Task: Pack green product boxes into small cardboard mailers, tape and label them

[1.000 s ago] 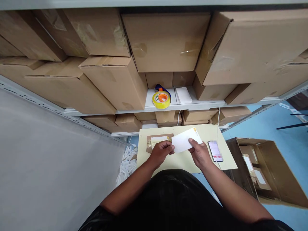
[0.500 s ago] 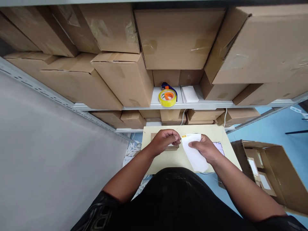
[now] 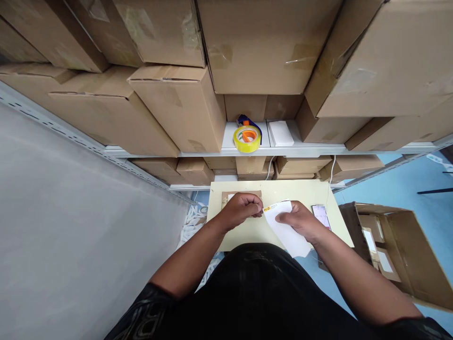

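Observation:
My right hand grips a white paper label, thumb lying across its face. A small yellow mark with fine print shows along the label's upper left edge. The fingers of my left hand are pinched together at that upper left corner, closed on it. Below the left hand, a small cardboard box with a white patch lies on the pale yellow table, partly covered by the hand.
A phone lies at the table's right. On the shelf ahead sit a yellow tape roll on a dispenser and a white stack. Cardboard boxes fill the shelves. A large open carton stands right, holding labelled boxes.
My left hand has come to the label's corner, and the label has shifted slightly left and tilted. The view has tipped a little, and more of the phone shows.

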Tool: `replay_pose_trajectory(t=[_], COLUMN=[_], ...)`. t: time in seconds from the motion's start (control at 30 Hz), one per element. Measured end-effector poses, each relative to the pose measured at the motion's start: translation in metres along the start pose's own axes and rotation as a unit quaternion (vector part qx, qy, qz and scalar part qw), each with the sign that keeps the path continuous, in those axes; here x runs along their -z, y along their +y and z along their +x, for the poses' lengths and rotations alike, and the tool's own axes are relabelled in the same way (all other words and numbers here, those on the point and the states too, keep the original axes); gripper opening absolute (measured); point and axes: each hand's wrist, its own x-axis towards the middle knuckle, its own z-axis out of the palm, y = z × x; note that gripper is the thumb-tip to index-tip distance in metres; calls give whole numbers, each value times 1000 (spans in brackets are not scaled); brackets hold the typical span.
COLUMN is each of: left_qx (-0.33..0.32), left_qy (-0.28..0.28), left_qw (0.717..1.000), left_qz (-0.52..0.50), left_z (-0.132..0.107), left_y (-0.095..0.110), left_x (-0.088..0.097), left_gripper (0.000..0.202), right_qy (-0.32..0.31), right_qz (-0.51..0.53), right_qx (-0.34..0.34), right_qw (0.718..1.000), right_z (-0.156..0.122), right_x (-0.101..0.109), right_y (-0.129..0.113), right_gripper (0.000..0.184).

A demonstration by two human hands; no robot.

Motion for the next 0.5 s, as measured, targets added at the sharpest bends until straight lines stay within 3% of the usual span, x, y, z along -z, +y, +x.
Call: replay_pose_trajectory(t=[0.2, 0.5], left_qx=[-6, 0], left_qy=[-13, -22], left_qw=[999, 1000], left_qz=[38, -17], left_z=[0, 0], left_y=[-4, -18], left_x=[-3, -11], left_gripper=[10, 8], right_qy=[-17, -35], right_qz=[15, 29], right_qx=[-2, -26], right_qw=[1000, 999], right_z=[0, 0], right_x=[2, 0], right_y=[8, 19], right_gripper=[20, 27])
